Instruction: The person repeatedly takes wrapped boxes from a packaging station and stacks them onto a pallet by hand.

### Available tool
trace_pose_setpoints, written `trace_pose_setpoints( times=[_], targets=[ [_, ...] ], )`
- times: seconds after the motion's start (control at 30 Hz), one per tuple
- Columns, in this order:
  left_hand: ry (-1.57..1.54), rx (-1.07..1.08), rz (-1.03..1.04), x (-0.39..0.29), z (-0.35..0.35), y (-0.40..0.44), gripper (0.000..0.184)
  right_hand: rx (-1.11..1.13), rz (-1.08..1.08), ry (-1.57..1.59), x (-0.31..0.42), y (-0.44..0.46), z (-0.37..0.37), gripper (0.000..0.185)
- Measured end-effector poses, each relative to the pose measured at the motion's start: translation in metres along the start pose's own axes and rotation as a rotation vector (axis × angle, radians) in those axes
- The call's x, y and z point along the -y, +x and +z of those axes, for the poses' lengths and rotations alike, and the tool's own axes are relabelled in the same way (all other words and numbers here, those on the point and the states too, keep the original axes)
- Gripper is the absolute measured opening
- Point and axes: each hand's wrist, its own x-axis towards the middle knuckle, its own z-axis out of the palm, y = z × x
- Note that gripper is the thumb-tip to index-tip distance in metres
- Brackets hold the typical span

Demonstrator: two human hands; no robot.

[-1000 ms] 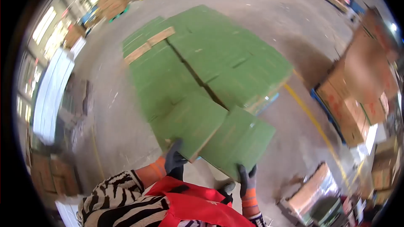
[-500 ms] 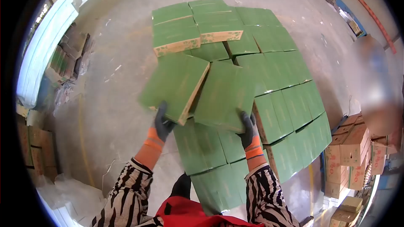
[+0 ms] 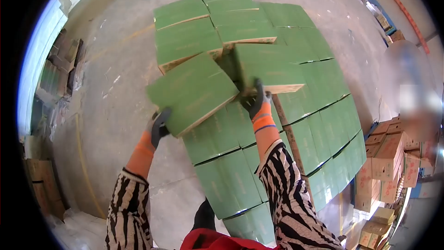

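Green box [image 3: 194, 92], left fingers [image 3: 164, 115] gripping near-left edge, right fingers [image 3: 257, 86] beside right corner, hold unclear

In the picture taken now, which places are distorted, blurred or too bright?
In the head view, wide-angle bending and black corners; in the head view, a smeared patch at right, above the brown cartons; in the head view, the white stack at left looks washed out, and a small glint shows on the green boxes.

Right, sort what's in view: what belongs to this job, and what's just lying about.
Apparently the job:
left hand
right hand
left green box
right green box
green stack beneath

Apparently lying about:
red-printed cartons, right
brown cartons, lower left
pale stack, far left
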Motion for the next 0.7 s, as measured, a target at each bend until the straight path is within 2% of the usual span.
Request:
trace_pose_setpoints(
  times=[0.07,0.2,0.27,0.3,0.37,0.47,0.5,0.6,0.67,0.7],
  targets=[
    [0.027,-0.004,0.005,-0.022,0.009,0.033,0.047,0.15,0.038,0.007,-0.019,0.035,-0.008,0.089],
    [-0.036,-0.004,0.042,-0.004,-0.007,0.082,0.044,-0.101,-0.153,-0.012,0.026,0.044,-0.023,0.087],
    [-0.141,-0.069,0.072,0.019,-0.009,0.096,0.043,-0.221,-0.285,-0.077,0.056,0.05,-0.026,0.087],
    [-0.195,-0.102,0.089,0.025,-0.008,0.095,0.043,-0.149,-0.32,-0.124,0.062,0.059,-0.03,0.087],
    [-0.076,-0.141,0.193,0.012,0.024,0.071,0.041,0.001,-0.397,-0.218,0.069,0.08,-0.034,0.087],
    [-0.044,-0.25,0.328,0.014,0.034,0.078,0.04,-0.037,-0.289,-0.215,0.075,0.081,-0.019,0.082],
    [-0.056,-0.289,0.359,0.021,0.039,0.082,0.04,0.03,-0.317,-0.222,0.077,0.072,-0.022,0.082],
    [-0.058,-0.311,0.282,0.01,0.069,0.06,0.044,0.252,-0.2,-0.091,0.07,0.069,-0.049,0.083],
    [0.049,-0.474,0.1,-0.005,0.081,0.025,0.047,0.306,-0.286,-0.16,0.067,0.045,-0.07,0.094],
    [0.11,-0.503,0.246,0.003,0.077,0.02,0.048,0.355,-0.307,-0.127,0.066,0.038,-0.089,0.087]
  ],
)
